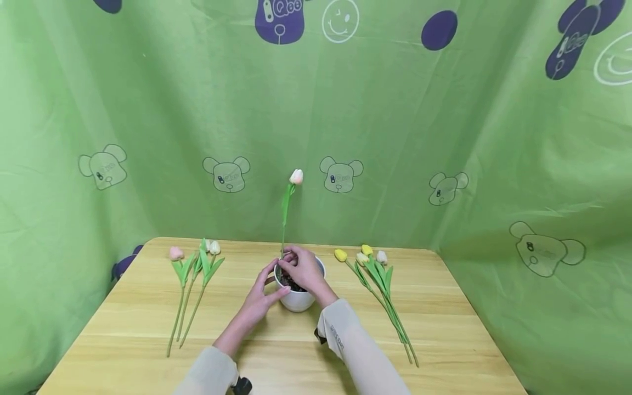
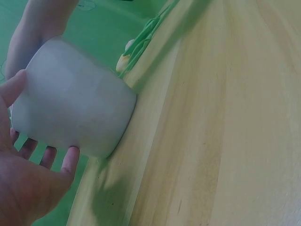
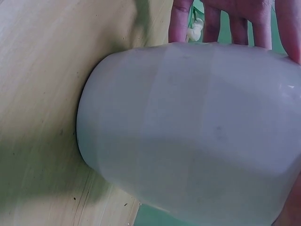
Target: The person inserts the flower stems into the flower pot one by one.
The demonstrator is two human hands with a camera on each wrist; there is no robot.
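We see one tulip upright at a white pot.
Our left hand curls round the pot's side on the wooden table; our right hand, over the dark soil, seems to pinch the tulip's stem near the rim, though its fingers hide the lower end from us. Loose flowers lie left and right of the pot.

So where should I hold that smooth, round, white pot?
I'd cup the smooth, round, white pot by its outer wall, just under the rim, from the left. It's upright and rounded, so thumb and fingers can curve round it, as the left hand does, leaving the opening for the right hand.
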